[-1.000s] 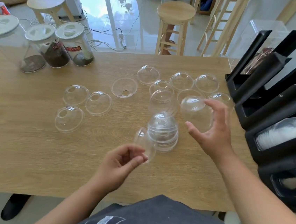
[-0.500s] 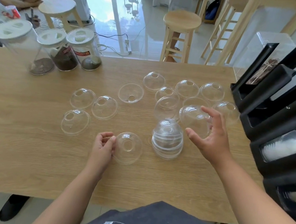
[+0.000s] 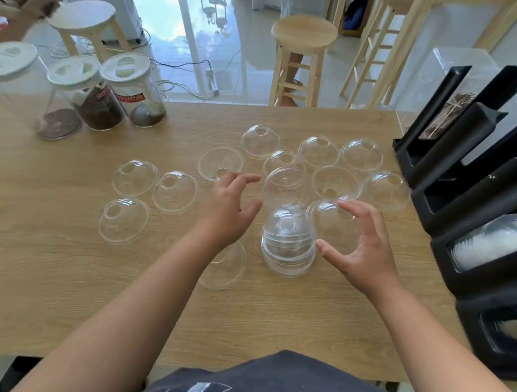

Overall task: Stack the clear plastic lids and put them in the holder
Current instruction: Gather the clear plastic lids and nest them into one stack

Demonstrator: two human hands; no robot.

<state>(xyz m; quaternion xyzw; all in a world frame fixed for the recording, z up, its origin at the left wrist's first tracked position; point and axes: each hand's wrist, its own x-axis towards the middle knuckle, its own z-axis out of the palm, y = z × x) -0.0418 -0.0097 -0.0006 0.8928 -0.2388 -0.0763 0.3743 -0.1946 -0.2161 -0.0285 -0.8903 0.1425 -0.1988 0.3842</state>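
Several clear dome lids (image 3: 319, 151) lie scattered across the wooden table (image 3: 51, 270). A short stack of lids (image 3: 287, 250) stands in the middle. My right hand (image 3: 364, 255) holds one clear lid (image 3: 327, 224) between thumb and fingers, just right of the stack and slightly above it. My left hand (image 3: 230, 207) hovers left of the stack with fingers loosely spread and nothing in it, close to a tilted lid (image 3: 284, 184). Another lid (image 3: 227, 269) lies on the table, partly hidden by my left forearm. The black holder (image 3: 479, 203) stands at the right edge.
One holder slot has a white-looking pack of lids (image 3: 501, 243) in it. Three jars with white tops (image 3: 101, 96) stand at the back left. Three lids (image 3: 155, 191) lie apart on the left. Wooden stools (image 3: 302, 40) stand beyond the table.
My left hand has let go of its lid, which now lies on the table, and has moved forward beside the stack. My right hand still holds its lid, shifted slightly.
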